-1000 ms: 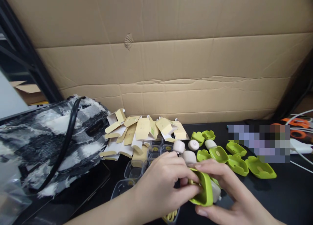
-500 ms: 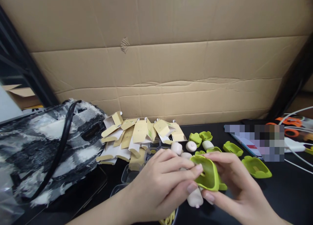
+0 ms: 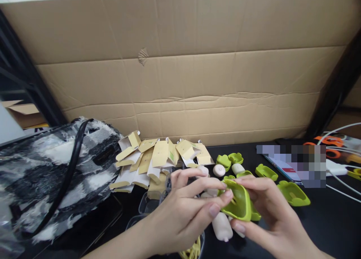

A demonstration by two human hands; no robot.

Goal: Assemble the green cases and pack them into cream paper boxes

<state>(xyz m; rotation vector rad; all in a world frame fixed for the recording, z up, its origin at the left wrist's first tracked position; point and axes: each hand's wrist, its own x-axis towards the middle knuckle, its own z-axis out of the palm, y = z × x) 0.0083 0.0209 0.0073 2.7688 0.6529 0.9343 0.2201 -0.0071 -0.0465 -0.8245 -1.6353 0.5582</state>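
Observation:
My right hand [image 3: 278, 217] is closed around a hollow light-green piece [image 3: 238, 204] with a wavy edge, tilted so that its inside shows. My left hand [image 3: 191, 204] is at the left side of this piece, its fingers bent and their tips at the rim. A small yellow part [image 3: 233, 202] shows inside the piece, close to those fingertips. Whether the left fingers pinch it cannot be made out. Below the hands lies a whitish rounded cylinder [image 3: 222, 227] with a small nub. Another green piece is partly hidden behind the held one.
More green pieces [image 3: 293, 194] and whitish rounded ones [image 3: 219, 170] lie on the black table [image 3: 324, 225]. Opened small yellow boxes [image 3: 162, 153] are piled behind clear plastic containers [image 3: 148, 202]. A shaggy black-and-white bag [image 3: 50, 168] stands left; a phone [image 3: 282, 165] and white cables lie right.
My left thumb and fingers have spread a little, and the thumb has drawn back leftward from the green piece. My right hand keeps its hold. The view has tilted slightly upward.

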